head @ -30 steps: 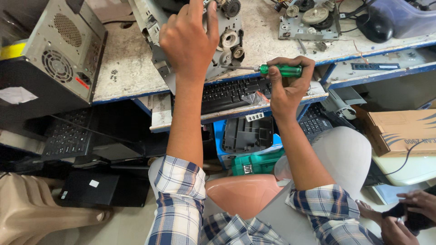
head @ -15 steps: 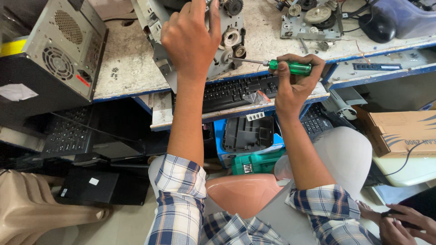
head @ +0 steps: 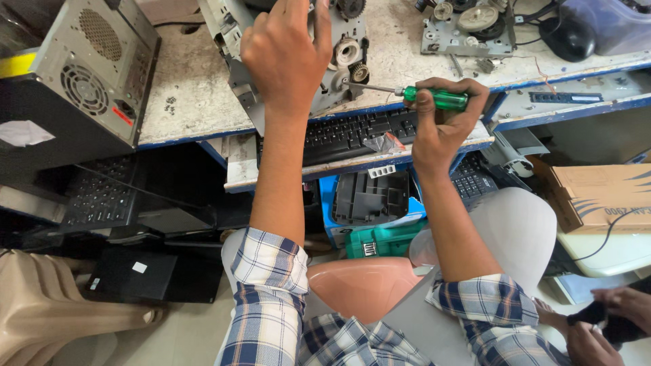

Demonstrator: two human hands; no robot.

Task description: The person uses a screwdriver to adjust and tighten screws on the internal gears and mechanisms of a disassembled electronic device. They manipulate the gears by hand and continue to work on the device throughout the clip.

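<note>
At the mechanism (head: 339,61), right hand (head: 441,129) gripping screwdriver (head: 434,98).

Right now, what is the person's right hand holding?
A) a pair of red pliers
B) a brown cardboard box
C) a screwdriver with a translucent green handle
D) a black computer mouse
C: the right hand is closed around the screwdriver with a translucent green handle, whose metal shaft points left at the grey geared machine assembly that the left hand steadies on the workbench.

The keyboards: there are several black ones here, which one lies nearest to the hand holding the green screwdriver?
The black keyboard on the pull-out shelf under the bench edge, directly beside the right hand. The others lie lower, under the bench.
</note>
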